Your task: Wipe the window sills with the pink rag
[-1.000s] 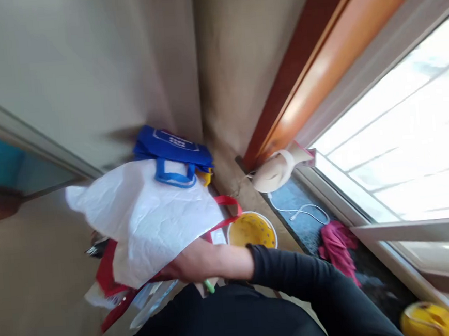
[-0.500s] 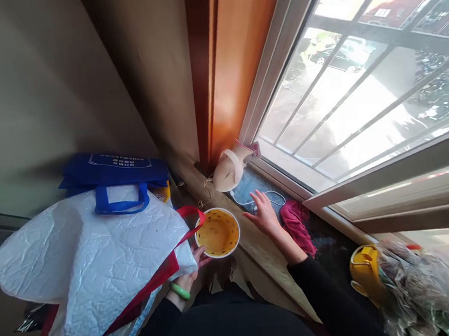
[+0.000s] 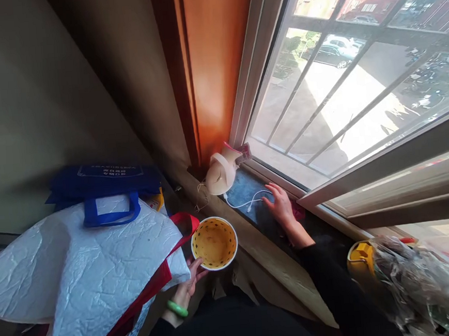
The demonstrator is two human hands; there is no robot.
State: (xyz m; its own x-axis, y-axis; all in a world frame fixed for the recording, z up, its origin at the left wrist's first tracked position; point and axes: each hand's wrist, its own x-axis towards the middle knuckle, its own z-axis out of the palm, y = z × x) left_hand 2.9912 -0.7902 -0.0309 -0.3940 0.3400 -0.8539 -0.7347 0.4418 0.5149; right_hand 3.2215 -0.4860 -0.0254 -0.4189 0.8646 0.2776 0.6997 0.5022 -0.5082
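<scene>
My left hand, below a green bangle, grips the lower left side of a yellow plastic basket with a white rim and small holes. Nothing shows inside the basket. My right hand is over the dark window sill, fingers parted, and I see nothing in it. A dark pink cloth lies mostly hidden behind that hand; whether they touch I cannot tell. Near its fingertips a thin white cable curls on the sill.
A rounded beige object with a band stands in the sill's corner. At left, a silver insulated bag and a blue bag are piled. A yellow container and crumpled plastic bags sit right, below the barred window.
My right hand has moved right along the sill, away from the basket, and now covers most of the pink cloth. My left hand still holds the basket. The view has shifted slightly.
</scene>
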